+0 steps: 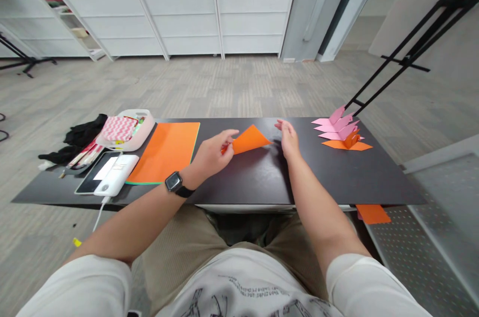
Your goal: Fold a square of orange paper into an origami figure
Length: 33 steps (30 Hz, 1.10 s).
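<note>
Left fingers (230,133) pinch the folded orange paper (252,139) at 9 o'clock, long edge kinda running toward 3, empty right fingers (284,126) near 2.

Being a dark desk (247,182). Carrying black cloth (84,132) by the left edge, with a white basket (146,130) beside it toward the far edge. Holding up a flat black gadget (93,174) and a chunky white gadget (118,174) closer to the near edge. Carrying big orange paper (172,150) just right of these. Holding up pink paper birds (340,130) and an orange paper bird (351,142) near the far right corner.
</note>
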Motion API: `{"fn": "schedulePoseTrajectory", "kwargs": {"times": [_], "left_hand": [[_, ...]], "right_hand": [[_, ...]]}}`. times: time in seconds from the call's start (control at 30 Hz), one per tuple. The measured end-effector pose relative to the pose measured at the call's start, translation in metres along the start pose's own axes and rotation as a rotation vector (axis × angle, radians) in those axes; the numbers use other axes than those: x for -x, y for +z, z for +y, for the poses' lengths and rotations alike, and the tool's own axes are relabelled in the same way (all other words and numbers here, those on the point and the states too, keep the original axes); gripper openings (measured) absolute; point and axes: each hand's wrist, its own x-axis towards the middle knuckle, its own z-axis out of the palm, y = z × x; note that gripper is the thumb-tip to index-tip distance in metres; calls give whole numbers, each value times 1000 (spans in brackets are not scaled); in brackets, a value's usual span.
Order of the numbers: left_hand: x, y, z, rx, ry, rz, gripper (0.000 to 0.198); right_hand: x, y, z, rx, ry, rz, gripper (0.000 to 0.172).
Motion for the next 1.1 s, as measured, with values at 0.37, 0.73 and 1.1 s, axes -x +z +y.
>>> {"fn": "schedulePoseTrajectory", "kwargs": {"times": [0.37,0.73,1.1], "left_hand": [[-55,-39,-36,742,-517,337,49],[-29,21,-89,583,-678,137,51],[-16,33,-103,-66,40,-123,31]], "right_hand": [[7,-7,-19,-395,97,-314,95],[8,-1,-16,-262,119,-306,80],[21,1,-30,603,-361,-320,39]]}}
